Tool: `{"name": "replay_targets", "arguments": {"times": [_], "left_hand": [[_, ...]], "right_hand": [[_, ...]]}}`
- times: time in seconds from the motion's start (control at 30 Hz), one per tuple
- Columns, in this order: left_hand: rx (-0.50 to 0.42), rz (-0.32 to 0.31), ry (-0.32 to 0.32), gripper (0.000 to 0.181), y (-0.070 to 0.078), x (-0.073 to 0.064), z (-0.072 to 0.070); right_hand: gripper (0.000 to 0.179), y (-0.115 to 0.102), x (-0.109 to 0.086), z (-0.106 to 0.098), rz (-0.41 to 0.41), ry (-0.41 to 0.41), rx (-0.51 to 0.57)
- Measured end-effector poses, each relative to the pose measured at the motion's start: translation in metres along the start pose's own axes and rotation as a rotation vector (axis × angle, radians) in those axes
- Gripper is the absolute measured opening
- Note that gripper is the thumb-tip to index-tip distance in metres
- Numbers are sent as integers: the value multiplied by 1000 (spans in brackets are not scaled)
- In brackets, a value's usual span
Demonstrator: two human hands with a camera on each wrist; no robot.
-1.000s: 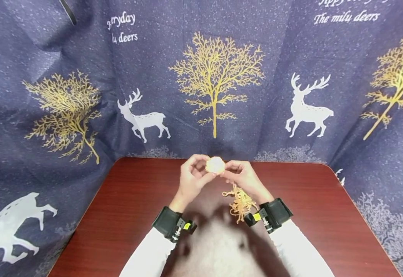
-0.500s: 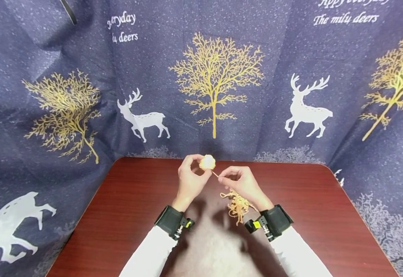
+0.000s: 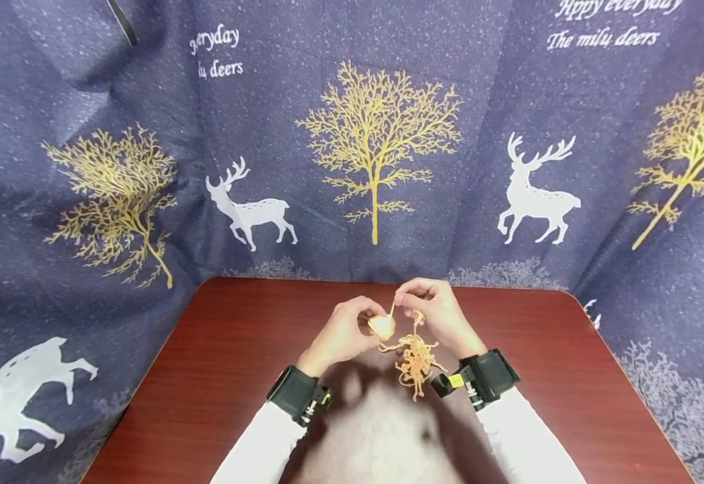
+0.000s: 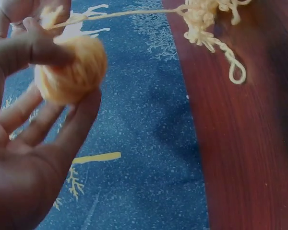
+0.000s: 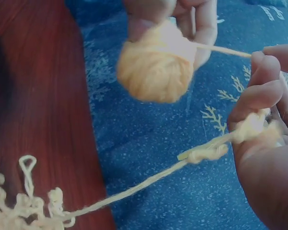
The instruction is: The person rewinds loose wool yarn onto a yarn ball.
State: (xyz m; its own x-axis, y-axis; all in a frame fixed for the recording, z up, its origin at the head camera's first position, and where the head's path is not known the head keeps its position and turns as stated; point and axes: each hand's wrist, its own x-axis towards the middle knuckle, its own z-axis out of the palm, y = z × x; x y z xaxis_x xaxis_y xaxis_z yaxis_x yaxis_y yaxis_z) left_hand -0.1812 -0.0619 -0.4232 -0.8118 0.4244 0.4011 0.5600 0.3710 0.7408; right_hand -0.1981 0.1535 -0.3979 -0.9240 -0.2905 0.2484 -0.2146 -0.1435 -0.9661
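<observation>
A small ball of pale orange yarn [image 3: 382, 327] is held between the thumb and fingers of my left hand [image 3: 345, 333]. In the left wrist view the yarn ball [image 4: 79, 72] looks round and tightly wound. From it a short taut strand [image 5: 223, 50] runs to my right hand [image 3: 439, 312], which pinches it between thumb and forefinger. More yarn gathers in the right palm, and a strand leads from there to a loose tangle of yarn [image 3: 415, 363]. Kinks and loops stick out of the tangle.
A reddish-brown wooden table [image 3: 237, 349] lies beneath both hands. Behind it hangs a dark blue cloth [image 3: 327, 168] printed with white deer and golden trees. Both wrists wear black straps [image 3: 488, 376] with small cameras.
My left hand has come lower and nearer with the ball, turning as it moves. My right hand first drew away with a strand pinched, then rose above the ball.
</observation>
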Motion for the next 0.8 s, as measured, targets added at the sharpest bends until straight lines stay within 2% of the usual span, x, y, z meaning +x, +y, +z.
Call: {"name": "replay_targets", "arguments": {"times": [0.07, 0.2, 0.3, 0.4, 0.5, 0.6, 0.7, 0.8], "left_hand": [[-68, 20, -47, 38, 2, -1, 0], [-191, 69, -110, 39, 8, -2, -1], [-259, 115, -119, 40, 13, -2, -2], [-341, 159, -102, 41, 17, 0, -3], [-439, 207, -56, 43, 22, 4, -5], [-530, 226, 19, 44, 25, 7, -7], [-598, 207, 118, 44, 27, 10, -8], [-658, 170, 226, 44, 26, 13, -9]], "right_hand": [[4, 0, 3, -3, 7, 3, 76], [15, 3, 8, -9, 29, 11, 211], [18, 9, 10, -11, 39, 23, 254], [18, 16, 11, -11, 53, 29, 237], [16, 24, 10, -9, 64, 19, 196], [17, 31, 8, -7, 69, 5, 164], [21, 35, 5, -4, 87, 2, 141], [17, 36, 0, -1, 110, 15, 98]]}}
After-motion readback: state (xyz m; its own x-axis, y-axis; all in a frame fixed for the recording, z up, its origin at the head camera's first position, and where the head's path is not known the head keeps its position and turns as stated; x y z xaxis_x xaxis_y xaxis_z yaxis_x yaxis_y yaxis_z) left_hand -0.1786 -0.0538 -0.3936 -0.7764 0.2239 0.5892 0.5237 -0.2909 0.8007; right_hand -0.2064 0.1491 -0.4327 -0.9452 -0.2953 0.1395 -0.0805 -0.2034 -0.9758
